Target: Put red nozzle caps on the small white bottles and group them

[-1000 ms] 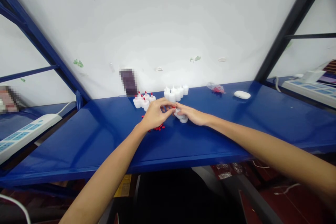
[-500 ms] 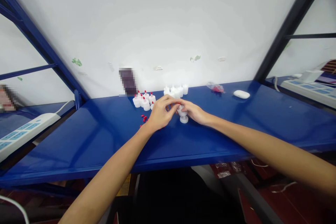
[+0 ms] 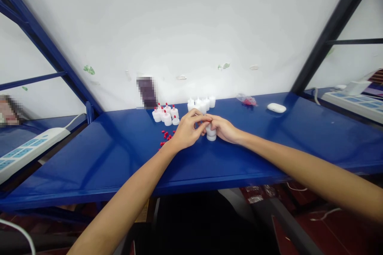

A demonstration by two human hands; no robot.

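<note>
Both my hands meet over a small white plastic bottle point(image 3: 211, 132) at the middle of the table. My right hand point(image 3: 226, 129) wraps round its upper body from the right. Thumb and fingers of my left hand point(image 3: 190, 128) pinch at the bottle's top, where a bit of red cap point(image 3: 209, 120) shows between the fingers. Most of the cap and the bottle's neck are hidden. To the left, loose red caps point(image 3: 169, 137) lie scattered near my left wrist. Behind them stand several white bottles with red caps point(image 3: 167, 119). White bottles without red caps point(image 3: 204, 105) stand beyond my hands.
A clear bag with red pieces point(image 3: 249, 101) and a white oval case point(image 3: 276, 108) lie on the blue table point(image 3: 119, 159) at the right. A dark blurred object point(image 3: 147, 92) leans on the wall. Power strips point(image 3: 32, 149) flank the table.
The bottle's upper part sits lower, closer to its white base, than before. My left hand has shifted slightly right with the view, and more loose red caps show.
</note>
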